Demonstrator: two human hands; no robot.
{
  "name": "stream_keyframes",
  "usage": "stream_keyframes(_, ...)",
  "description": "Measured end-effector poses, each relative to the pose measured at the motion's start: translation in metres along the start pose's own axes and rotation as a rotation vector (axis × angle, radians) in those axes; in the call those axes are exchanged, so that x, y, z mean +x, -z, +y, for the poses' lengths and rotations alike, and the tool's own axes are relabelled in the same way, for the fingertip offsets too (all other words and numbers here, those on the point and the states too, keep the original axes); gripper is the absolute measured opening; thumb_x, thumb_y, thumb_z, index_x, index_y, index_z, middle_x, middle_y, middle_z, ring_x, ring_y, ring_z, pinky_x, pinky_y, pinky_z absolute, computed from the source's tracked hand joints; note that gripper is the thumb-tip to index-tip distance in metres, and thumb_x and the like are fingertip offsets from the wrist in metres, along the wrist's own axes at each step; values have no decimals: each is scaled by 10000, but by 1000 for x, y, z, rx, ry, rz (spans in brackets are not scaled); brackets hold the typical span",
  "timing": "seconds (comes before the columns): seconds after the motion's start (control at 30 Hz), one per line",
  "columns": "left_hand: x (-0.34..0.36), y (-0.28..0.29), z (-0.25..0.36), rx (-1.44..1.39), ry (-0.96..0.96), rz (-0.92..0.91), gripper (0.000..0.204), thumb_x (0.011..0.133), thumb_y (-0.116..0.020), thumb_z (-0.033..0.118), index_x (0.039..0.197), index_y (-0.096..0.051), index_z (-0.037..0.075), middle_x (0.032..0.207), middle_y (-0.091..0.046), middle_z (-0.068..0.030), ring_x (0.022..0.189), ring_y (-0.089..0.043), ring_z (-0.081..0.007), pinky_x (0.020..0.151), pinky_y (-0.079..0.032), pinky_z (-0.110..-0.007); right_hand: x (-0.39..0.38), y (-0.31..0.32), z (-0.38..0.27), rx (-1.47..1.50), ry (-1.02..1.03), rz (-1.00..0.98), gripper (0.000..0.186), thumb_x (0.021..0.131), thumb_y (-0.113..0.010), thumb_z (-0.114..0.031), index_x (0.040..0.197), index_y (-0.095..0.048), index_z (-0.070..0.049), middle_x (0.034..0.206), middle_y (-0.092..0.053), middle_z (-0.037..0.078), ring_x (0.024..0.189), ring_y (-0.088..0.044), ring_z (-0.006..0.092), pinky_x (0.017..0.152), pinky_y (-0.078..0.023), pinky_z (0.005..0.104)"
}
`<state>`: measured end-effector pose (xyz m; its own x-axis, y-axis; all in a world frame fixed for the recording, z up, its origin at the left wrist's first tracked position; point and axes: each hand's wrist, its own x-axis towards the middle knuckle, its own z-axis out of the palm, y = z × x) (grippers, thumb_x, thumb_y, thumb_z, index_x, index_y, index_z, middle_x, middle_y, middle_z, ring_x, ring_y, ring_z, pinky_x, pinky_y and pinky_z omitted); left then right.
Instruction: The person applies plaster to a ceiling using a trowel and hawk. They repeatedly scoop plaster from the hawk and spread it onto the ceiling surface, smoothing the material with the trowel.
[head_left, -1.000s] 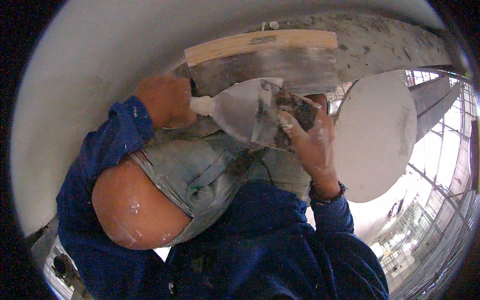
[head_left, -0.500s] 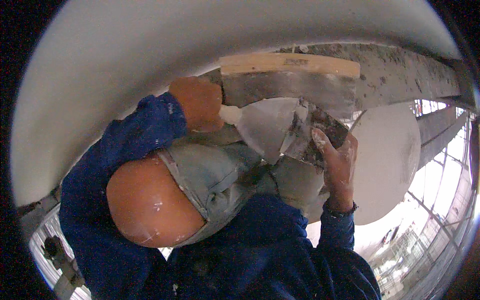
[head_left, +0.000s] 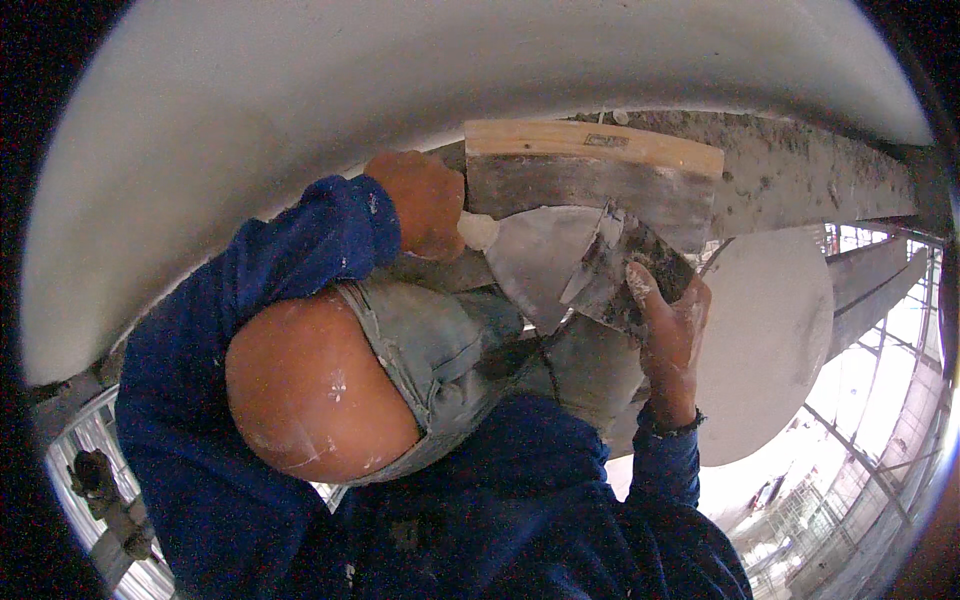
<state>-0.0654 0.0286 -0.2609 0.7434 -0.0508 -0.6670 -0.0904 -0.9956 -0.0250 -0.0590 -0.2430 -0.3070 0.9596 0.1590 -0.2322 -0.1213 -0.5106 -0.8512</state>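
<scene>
My left hand (head_left: 420, 205) is closed round the pale, plaster-coated handle of a putty knife (head_left: 545, 260). Its broad, grey-smeared blade points to the right. My right hand (head_left: 675, 320), dusted with white, grips a dark flat scraper blade (head_left: 640, 275), with the thumb lying on top. The putty knife's edge meets this dark blade, and a strip of pale plaster sits where they touch. Just beyond both tools is a wide scraper with a wooden grip (head_left: 595, 140) along its far edge; no hand of mine is on it.
A smooth pale wall (head_left: 250, 110) curves around the far and left side. A stained grey beam (head_left: 810, 175) runs behind the tools. To the right is a rounded white panel (head_left: 765, 350), with scaffolding-like bars (head_left: 870, 400) beyond. My bent bare knee (head_left: 320, 390) is at the left.
The view has shifted slightly, so hands and tools appear a little lower. Both hands keep their grips, and the putty knife's edge stays against the dark scraper blade.
</scene>
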Motion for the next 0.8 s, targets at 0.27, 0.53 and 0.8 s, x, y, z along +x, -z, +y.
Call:
stream_keyframes(0.27,3,4,-4,13,1,-35,401,648,-673,404,829,-690,46,837,-657,-188,805,-640,-351,697,-513,-444,0,-49,-40,31,47,-98,362,778,-662,-227,1023,-608,33,943,-646,179,873,-611,298,805,-468,364)
stream_keyframes(0.53,5,2,-9,-37,-40,-6,397,615,-678,405,791,-694,50,802,-657,-184,784,-643,-338,685,-513,-438,1,-8,-13,153,-93,-26,324,790,-649,-190,1046,-615,6,955,-653,153,903,-615,253,806,-472,347)
stream_keyframes(0.8,3,4,-11,-21,-17,-30,382,615,-662,376,790,-689,37,791,-654,-187,758,-641,-343,677,-511,-447,-1,-44,-43,-30,186,4,302,794,-640,-165,1039,-616,11,973,-650,145,858,-611,243,798,-465,328)
